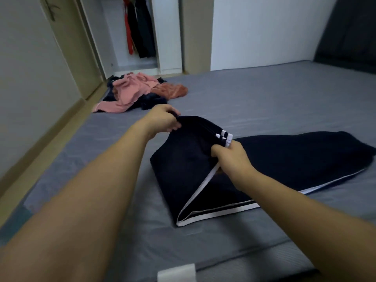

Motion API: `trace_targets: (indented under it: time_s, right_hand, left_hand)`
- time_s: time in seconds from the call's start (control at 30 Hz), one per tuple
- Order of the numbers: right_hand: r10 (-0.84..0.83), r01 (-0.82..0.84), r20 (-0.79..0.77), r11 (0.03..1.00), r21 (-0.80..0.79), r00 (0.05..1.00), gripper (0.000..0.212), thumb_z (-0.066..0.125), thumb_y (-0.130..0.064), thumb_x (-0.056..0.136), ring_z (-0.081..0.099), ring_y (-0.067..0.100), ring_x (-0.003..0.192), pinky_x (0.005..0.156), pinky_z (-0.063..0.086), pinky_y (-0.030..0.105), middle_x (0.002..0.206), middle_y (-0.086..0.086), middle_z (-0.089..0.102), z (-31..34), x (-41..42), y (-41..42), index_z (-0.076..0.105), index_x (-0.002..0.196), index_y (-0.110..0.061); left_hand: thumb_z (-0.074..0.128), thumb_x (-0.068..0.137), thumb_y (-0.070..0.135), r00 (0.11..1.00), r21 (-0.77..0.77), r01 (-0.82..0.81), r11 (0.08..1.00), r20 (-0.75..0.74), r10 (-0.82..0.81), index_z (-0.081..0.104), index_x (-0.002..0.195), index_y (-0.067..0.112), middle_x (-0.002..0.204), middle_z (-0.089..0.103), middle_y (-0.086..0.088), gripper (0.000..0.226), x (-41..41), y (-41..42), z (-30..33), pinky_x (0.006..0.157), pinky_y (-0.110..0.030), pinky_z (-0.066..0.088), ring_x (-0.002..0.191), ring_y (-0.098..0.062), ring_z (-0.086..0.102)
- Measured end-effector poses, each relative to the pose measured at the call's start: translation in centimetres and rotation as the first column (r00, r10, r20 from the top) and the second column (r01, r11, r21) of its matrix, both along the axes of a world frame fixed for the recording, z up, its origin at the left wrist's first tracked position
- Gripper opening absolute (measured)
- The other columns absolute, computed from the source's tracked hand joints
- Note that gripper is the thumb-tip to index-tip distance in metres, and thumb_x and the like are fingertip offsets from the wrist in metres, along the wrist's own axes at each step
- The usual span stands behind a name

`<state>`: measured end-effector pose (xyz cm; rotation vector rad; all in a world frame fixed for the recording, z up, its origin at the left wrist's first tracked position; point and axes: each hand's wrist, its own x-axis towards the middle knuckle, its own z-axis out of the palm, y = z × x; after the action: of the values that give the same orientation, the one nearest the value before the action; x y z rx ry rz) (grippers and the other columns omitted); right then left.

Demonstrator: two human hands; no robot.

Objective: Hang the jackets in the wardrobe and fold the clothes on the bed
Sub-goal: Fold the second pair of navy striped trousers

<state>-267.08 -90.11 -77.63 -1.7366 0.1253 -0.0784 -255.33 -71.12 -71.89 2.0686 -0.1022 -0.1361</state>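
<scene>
Dark navy trousers with white side stripes point(284, 157) lie across the grey bed point(264, 98), their left part raised and doubled over. My left hand point(162, 119) pinches the raised far corner of that flap. My right hand point(230, 153) grips the flap's edge by the white-striped cuff. A pile of loose clothes point(138, 90), pink, rust and dark, lies at the bed's far left corner. In the open wardrobe point(168, 37) hang several jackets point(138, 29), red and dark.
A beige door and wall run along the left of the bed. A dark headboard point(350, 31) stands at the far right. A small white object point(177, 273) sits at the near edge of the bed.
</scene>
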Motion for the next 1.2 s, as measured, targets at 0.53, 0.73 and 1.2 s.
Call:
trace_targets:
  time_s: [0.53, 0.73, 1.2]
  right_hand:
    - [-0.718, 0.689, -0.100, 0.692, -0.215, 0.689, 0.027, 0.048, -0.032, 0.083, 0.038, 0.028, 0.111, 0.108, 0.025, 0.047, 0.092, 0.002, 0.051, -4.5, 3.3, -37.7, 0.047, 0.060, -0.018]
    - [-0.888, 0.900, -0.147, 0.435, 0.037, 0.436, 0.037, 0.049, -0.015, 0.088, 0.042, 0.028, 0.116, 0.097, 0.033, 0.027, 0.142, 0.010, 0.032, -10.3, 4.3, -43.2, 0.056, 0.119, 0.004]
    - [-0.817, 0.844, -0.379, 0.223, 0.487, 0.434, 0.072, 0.071, -0.028, 0.087, 0.052, -0.004, 0.070, 0.041, 0.037, 0.003, 0.109, -0.006, 0.050, -11.6, 8.3, -42.6, 0.028, 0.144, -0.018]
  left_hand:
    - [0.040, 0.105, 0.039, 0.898, 0.302, 0.291, 0.908, 0.242, -0.368, 0.043, 0.133, 0.013, 0.131, 0.052, -0.006, 0.039, 7.8, -46.3, -3.7, 0.093, -0.030, 0.037, 0.112, -0.020, 0.050]
    - [0.038, 0.103, 0.049, 0.897, 0.436, 0.369, 0.821, 0.066, -0.438, 0.047, 0.129, 0.010, 0.132, 0.055, -0.013, 0.048, 9.6, -56.9, -10.9, 0.087, -0.034, 0.038, 0.115, -0.029, 0.053]
    - [0.033, 0.088, 0.078, 0.952, 0.786, 0.223, 0.577, -0.047, -0.303, 0.057, 0.092, 0.024, 0.103, 0.065, -0.001, 0.059, 11.3, -39.7, -15.6, 0.078, -0.035, 0.044, 0.087, -0.021, 0.058]
